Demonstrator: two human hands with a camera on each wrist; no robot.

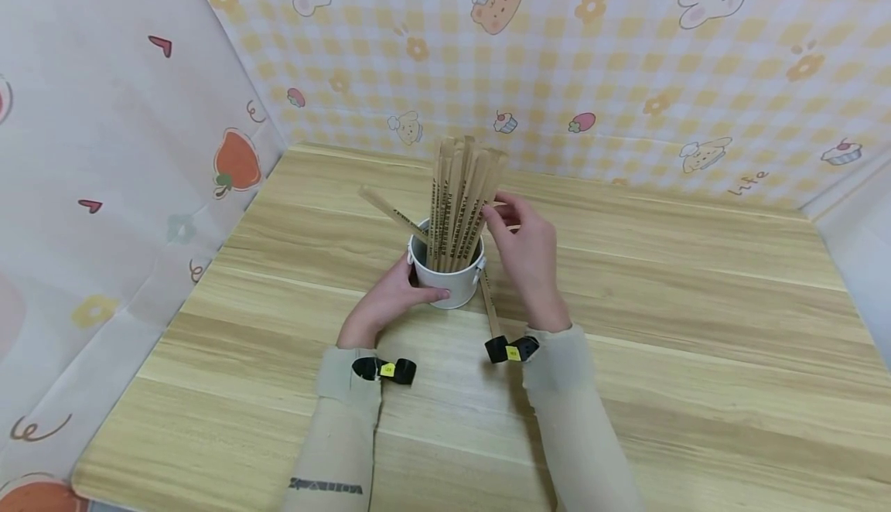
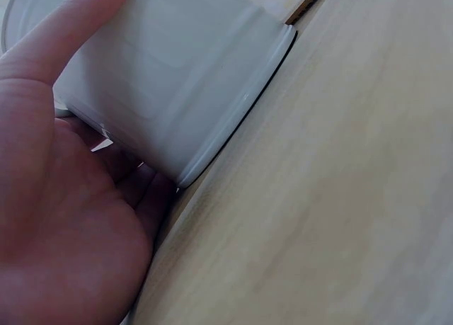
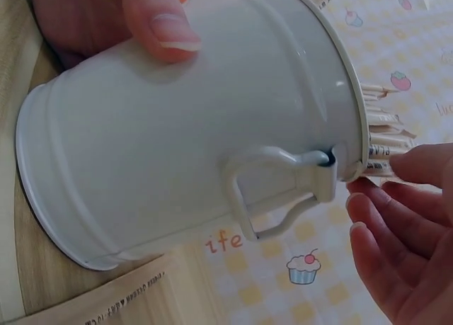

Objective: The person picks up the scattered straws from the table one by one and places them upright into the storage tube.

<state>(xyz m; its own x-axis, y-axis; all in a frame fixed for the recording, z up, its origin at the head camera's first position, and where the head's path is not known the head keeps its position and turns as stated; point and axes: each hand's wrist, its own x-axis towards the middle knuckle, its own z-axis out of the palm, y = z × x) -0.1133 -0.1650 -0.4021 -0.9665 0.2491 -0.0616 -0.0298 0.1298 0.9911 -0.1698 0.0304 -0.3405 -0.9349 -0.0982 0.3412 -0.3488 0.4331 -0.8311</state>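
A small white metal bucket (image 1: 452,289) stands upright on the table, holding a tight bunch of paper-wrapped straws (image 1: 459,203). One wrapped straw (image 1: 391,211) leans out to the left, apart from the bunch. My left hand (image 1: 390,295) grips the bucket low on its left side; its thumb lies across the front, and its other fingers are partly hidden behind the wall. Beside the bunch, my right hand (image 1: 529,257) touches the outer straws with its thumb, its fingers loosely bent at their right edge. Another wrapped straw (image 1: 490,303) lies on the table just right of the bucket.
The wooden table (image 1: 696,326) spreads out on both sides of the bucket. Behind it hangs a yellow checked cloth (image 1: 543,48), and a pale patterned cloth (image 1: 125,148) borders the left edge. A small handle (image 3: 272,190) sticks out from the bucket's side.
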